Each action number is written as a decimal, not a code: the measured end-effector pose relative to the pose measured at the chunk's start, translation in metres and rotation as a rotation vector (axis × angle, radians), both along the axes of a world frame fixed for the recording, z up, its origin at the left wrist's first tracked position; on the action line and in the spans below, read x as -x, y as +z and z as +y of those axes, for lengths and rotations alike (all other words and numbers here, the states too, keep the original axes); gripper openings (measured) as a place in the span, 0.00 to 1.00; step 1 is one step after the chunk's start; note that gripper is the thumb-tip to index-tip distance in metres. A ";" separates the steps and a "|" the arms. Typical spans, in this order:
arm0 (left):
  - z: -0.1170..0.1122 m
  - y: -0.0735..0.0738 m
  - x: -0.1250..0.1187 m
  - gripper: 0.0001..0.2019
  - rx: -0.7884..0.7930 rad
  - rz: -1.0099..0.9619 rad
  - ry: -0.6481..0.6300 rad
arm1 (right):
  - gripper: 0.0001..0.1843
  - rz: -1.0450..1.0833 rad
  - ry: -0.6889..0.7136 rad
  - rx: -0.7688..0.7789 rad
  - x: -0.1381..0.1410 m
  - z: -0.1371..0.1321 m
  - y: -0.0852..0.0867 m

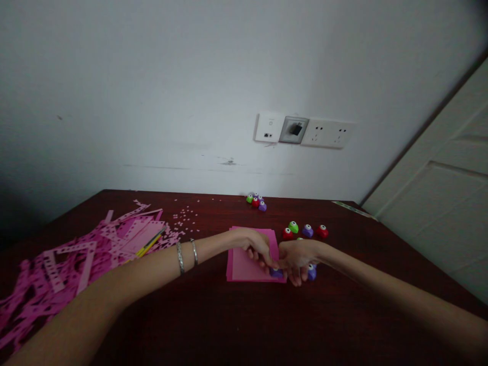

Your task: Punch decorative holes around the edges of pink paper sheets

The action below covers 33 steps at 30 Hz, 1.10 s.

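A stack of pink paper sheets [251, 264] lies on the dark red-brown table. At its near right corner is a purple craft punch [276, 273] with a white top button, partly covered by fingers. My left hand [258, 248], with bracelets at the wrist, reaches over the stack, its fingers closed on this punch. From the right, my right hand [298, 256] meets it; its thumb side touches near the punch and its other fingers hang down, slightly apart. Another purple punch [311, 272] sits beside my right hand. How firmly either hand presses is hidden.
Green [293, 226], purple [308, 231] and red punches [322, 231] stand beyond my right hand. A small cluster of punches [255, 202] is near the wall. Punched pink strips [91, 249], a yellow pencil-like item [147, 246] and confetti [185, 218] lie left. Sockets [328, 133] are behind.
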<state>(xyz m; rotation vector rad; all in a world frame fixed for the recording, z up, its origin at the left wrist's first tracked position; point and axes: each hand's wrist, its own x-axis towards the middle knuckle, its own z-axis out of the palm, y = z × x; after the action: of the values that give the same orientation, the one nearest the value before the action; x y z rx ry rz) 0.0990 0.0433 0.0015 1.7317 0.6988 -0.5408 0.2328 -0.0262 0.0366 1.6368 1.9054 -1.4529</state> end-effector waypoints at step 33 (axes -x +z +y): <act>-0.020 -0.006 0.081 0.13 -0.739 -0.259 0.119 | 0.13 0.014 0.104 -0.827 -0.012 -0.040 0.002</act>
<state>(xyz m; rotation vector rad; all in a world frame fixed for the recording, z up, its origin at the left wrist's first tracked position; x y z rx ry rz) 0.0184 0.0237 -0.0043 2.3647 0.8690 0.0537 0.2451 -0.0665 0.0384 1.7532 2.7608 -0.6380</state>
